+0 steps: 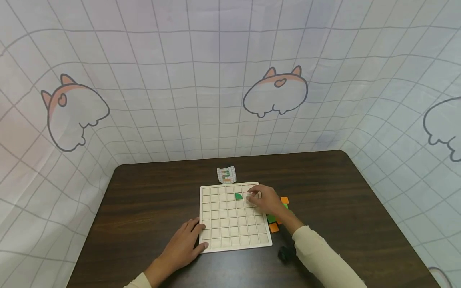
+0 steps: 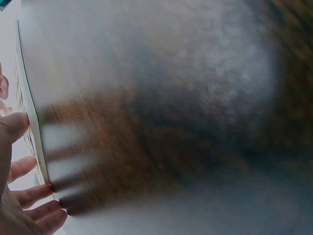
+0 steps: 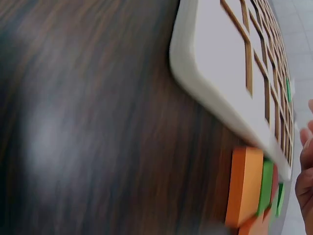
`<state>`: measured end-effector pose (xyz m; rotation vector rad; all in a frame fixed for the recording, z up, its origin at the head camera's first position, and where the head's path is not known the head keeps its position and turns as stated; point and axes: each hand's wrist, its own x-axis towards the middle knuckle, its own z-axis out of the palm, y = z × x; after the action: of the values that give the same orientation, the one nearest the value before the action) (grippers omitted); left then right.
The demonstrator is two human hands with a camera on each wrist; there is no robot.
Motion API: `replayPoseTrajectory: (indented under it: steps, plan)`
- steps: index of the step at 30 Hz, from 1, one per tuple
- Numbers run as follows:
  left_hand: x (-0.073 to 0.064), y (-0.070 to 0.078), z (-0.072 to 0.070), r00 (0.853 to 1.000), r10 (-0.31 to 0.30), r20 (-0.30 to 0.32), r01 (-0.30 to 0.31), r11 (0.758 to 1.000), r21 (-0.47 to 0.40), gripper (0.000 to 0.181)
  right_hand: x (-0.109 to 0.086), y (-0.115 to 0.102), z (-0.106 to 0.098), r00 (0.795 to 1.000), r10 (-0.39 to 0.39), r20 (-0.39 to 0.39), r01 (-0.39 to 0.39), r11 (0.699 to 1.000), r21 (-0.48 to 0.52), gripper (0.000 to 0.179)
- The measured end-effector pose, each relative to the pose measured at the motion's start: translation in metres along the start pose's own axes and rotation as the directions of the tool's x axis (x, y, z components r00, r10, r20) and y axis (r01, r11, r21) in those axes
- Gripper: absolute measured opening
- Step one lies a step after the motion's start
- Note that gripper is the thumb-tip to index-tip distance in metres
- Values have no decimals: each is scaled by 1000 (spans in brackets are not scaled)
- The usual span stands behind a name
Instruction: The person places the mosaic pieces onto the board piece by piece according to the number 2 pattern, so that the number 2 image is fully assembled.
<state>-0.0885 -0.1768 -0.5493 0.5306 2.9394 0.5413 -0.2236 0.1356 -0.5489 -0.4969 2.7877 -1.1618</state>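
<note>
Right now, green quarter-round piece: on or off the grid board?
On. Head view: the green piece lies in an upper cell of the board.

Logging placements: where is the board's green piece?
In the head view, the green piece lies near the far edge of the board, just left of the right hand.

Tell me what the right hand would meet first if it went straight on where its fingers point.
Likely the green quarter-circle piece on the white grid board, just left of the right hand, whose height is unclear.
</note>
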Motion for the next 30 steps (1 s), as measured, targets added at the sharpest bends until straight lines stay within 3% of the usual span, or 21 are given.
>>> replayPoseTrajectory:
  steps: [4, 14, 30]
  plan:
    - [0, 0, 0, 1000, -4, 2, 4, 1000, -6, 51, -4, 12, -10, 1000, -19, -13, 19, 1000, -6, 23]
    - [1, -1, 1, 1000, -7, 10, 7, 1000, -7, 51, -10, 42, -32, 997, 37, -70, -42, 997, -67, 28]
    - [0, -2, 2, 1000, -5, 2, 5, 1000, 1, 52, -9, 48, -35, 997, 78, -19, -80, 979, -185, 34]
